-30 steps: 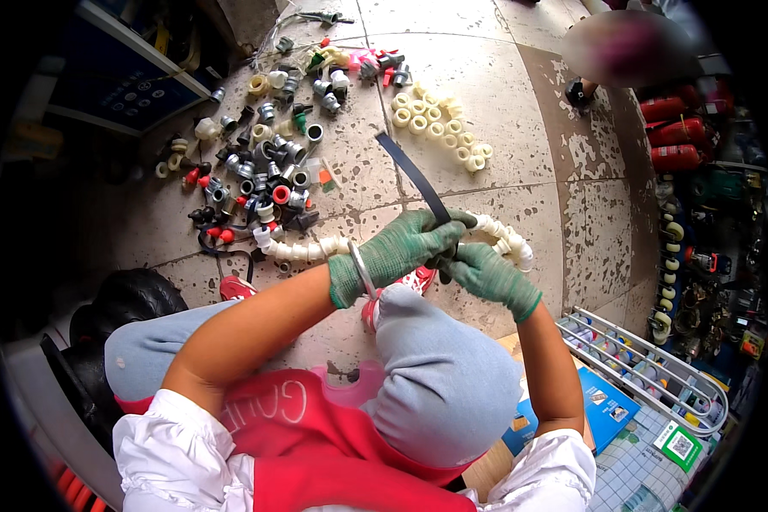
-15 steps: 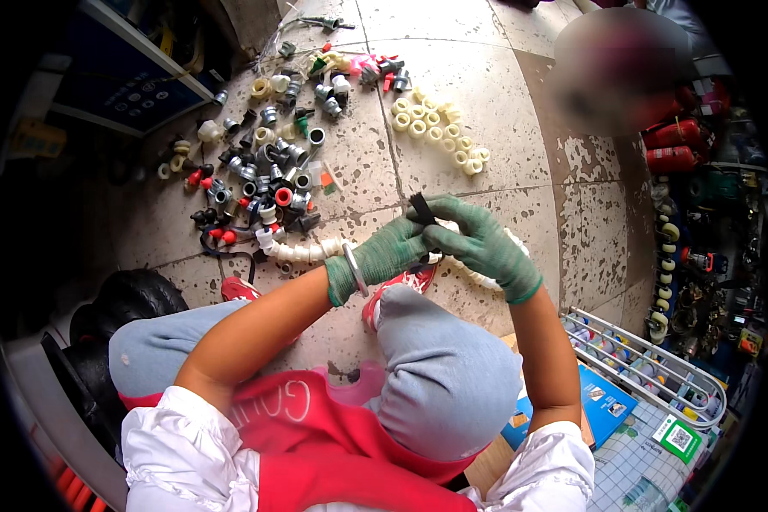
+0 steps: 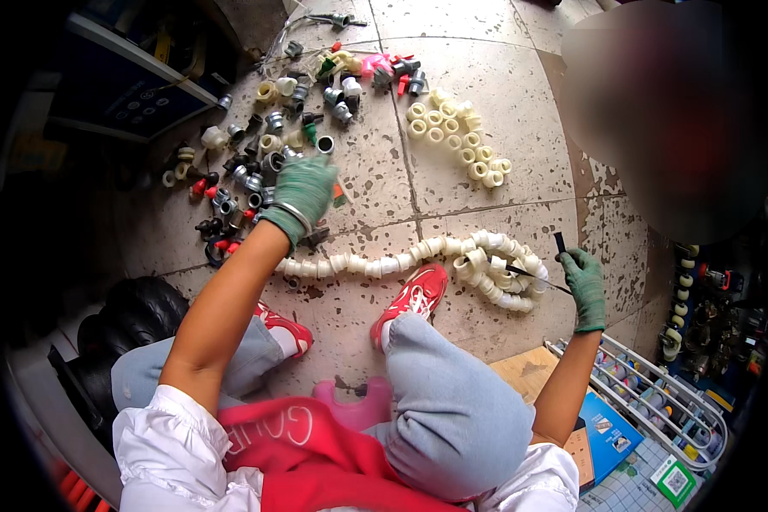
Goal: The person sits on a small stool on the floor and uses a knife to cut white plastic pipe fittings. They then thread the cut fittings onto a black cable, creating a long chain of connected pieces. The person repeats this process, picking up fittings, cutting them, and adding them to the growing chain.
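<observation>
The black strap (image 3: 530, 275) runs from the coiled end of a string of white rings (image 3: 358, 264) to my gloved right hand (image 3: 583, 290), its tip sticking up past my fingers. That hand is closed round the strap, just above the floor to the right of the coil. The string lies on the tiles (image 3: 503, 68), stretching left from the coil, past the toe of my right shoe (image 3: 411, 300), to where my left forearm crosses in front of it.

My left hand (image 3: 303, 189), gloved too, is over the near side of the pile of fittings (image 3: 252, 179); it's blurred, so I can't tell how far it's open or whether it has hold of anything. A bangle (image 3: 293, 214) circles that wrist.

Beyond the string, cream rings (image 3: 452, 135) lie loose in a cluster, right of the pile. My left shoe (image 3: 283, 328) is below the string, with a pink stool (image 3: 360, 408) nearer me. By my right arm are a blue box (image 3: 610, 435) and a white rack (image 3: 648, 397).
</observation>
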`<state>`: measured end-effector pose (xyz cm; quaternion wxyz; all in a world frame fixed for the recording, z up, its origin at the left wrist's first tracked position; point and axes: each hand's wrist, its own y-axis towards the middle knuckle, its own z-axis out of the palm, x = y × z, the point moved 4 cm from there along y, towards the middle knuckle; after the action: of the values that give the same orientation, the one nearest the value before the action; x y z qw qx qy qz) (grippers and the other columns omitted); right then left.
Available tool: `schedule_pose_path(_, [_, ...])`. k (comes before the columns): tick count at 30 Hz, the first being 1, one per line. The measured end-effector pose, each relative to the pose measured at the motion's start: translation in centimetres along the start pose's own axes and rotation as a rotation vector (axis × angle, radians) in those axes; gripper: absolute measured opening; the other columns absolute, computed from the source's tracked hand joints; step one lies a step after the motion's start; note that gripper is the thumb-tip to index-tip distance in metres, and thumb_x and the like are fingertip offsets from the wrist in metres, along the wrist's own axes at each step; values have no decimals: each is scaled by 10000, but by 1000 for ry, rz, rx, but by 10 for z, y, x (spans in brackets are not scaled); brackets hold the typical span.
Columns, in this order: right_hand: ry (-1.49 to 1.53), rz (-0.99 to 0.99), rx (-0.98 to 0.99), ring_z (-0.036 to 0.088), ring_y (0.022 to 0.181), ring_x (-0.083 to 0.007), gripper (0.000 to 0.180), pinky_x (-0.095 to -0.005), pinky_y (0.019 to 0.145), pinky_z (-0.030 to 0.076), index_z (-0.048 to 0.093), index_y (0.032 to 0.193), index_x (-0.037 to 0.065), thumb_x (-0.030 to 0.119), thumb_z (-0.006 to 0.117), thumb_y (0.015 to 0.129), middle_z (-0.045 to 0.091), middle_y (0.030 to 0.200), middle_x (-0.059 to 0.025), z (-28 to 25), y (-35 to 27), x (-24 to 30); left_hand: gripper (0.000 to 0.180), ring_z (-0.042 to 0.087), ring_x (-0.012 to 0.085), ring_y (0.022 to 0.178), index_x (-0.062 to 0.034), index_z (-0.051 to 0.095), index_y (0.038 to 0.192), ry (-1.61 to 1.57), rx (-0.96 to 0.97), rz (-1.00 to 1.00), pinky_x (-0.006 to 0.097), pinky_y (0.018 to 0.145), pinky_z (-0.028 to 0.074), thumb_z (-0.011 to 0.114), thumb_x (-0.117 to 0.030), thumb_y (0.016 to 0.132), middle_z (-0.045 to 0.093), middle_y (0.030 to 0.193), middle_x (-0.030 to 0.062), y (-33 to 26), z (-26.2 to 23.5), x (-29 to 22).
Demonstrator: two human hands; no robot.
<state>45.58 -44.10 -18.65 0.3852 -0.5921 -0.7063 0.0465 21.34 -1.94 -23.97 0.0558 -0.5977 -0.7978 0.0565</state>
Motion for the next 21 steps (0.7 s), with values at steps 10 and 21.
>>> schedule_pose_path(10, [503, -327, 552, 476, 587, -39, 172, -194, 510, 396, 611, 912, -21, 141, 559, 883, 637, 762, -29, 149, -26, 174, 279, 602, 242, 582, -34, 625, 866, -1056, 201, 431, 361, 572, 482, 512, -281, 928, 607, 679, 97, 21, -72, -62])
schedule_pose_path(21, [1022, -705, 91, 294, 473, -53, 199, -207, 474, 271, 536, 1086, 45, 170, 428, 974, 411, 636, 32, -116, -132, 213, 656, 555, 339, 1083, -42, 467, 1285, -825, 410, 267, 402, 931, 438, 674, -381, 764, 562, 1162, 215, -81, -2, -30])
